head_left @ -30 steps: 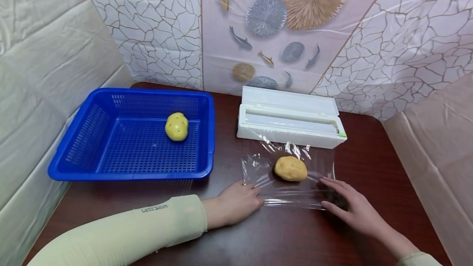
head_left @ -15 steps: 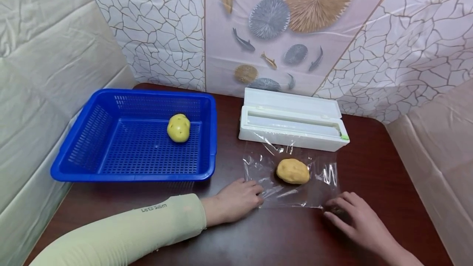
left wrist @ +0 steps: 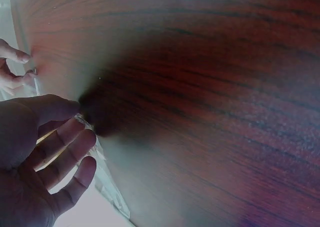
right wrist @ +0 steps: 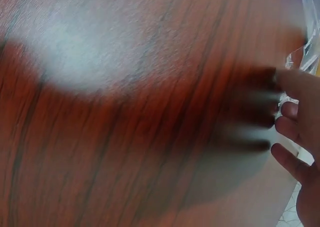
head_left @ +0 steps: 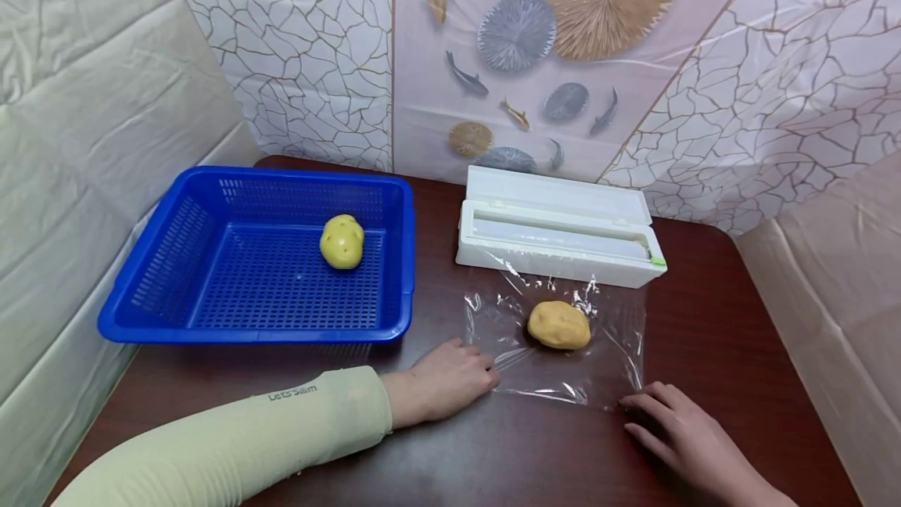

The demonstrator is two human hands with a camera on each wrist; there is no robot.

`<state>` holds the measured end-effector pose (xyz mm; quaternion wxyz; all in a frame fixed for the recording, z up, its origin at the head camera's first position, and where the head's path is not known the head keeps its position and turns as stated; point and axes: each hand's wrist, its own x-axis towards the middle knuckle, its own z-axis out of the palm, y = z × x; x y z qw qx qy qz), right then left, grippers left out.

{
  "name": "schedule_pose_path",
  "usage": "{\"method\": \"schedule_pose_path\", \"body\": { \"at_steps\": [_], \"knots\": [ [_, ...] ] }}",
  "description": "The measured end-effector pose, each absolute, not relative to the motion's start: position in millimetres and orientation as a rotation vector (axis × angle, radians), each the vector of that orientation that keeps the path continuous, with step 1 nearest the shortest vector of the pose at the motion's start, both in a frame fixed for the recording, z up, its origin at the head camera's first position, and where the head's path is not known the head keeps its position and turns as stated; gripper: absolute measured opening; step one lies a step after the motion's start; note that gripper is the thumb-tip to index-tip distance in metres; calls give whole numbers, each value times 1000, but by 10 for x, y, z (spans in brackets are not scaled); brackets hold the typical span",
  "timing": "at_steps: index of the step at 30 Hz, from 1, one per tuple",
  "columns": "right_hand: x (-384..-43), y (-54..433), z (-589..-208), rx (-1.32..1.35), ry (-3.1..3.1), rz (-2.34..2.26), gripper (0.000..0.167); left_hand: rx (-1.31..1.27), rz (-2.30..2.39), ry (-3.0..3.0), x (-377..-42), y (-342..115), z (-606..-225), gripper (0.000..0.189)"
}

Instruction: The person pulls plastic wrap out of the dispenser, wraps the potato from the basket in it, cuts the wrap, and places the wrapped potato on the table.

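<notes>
A clear sheet of cling film point(head_left: 605, 370) lies spread on the table in front of its white box. A tan potato point(head_left: 559, 325) rests near the middle of the sheet. My left hand point(head_left: 450, 379) is at the front left corner; in the left wrist view its thumb and fingers point(left wrist: 75, 137) pinch the film's edge. At the front right corner, my right hand point(head_left: 679, 429) touches the film with its fingertips, thumb apart from them. A sliver of film point(right wrist: 294, 59) shows beside this hand in the right wrist view.
The white film box point(head_left: 563, 257) stands with its lid up behind the sheet, a roll inside and a green cutter piece point(head_left: 658, 260) at its right end. A blue basket point(head_left: 253, 336) on the left holds a yellow potato point(head_left: 342, 242). Draped walls surround the dark table point(head_left: 521, 460).
My right hand has drawn toward the table's front right, and the film's front right corner has moved with it, spreading the sheet. My left hand has stayed nearly in place.
</notes>
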<state>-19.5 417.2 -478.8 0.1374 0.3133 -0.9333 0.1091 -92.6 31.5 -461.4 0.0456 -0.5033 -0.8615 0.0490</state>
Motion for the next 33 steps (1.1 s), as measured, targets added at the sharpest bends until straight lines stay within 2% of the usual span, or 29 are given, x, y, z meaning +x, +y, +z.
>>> {"method": "schedule_pose_path", "body": {
  "at_steps": [7, 15, 29, 32, 33],
  "knots": [
    [-202, 4214, -4815, 910, -2659, 348, 46, -1534, 184, -2608, -931, 327, -4625, 19],
    [-189, 4233, -4819, 905, -2662, 344, 53, -1528, 114, -2617, -939, 313, -4597, 17],
    [-220, 4259, -4821, 921, -2602, 329, 50, -1538, 33, -2616, -975, 320, -4537, 19],
    [-219, 4271, -4790, 892, -2622, 359, 40, -1518, 6, -2621, -997, 319, -4496, 22],
    [-220, 4272, -4774, 882, -2629, 375, 30, -1509, -5, -2628, -1004, 318, -4479, 23]
  ]
}}
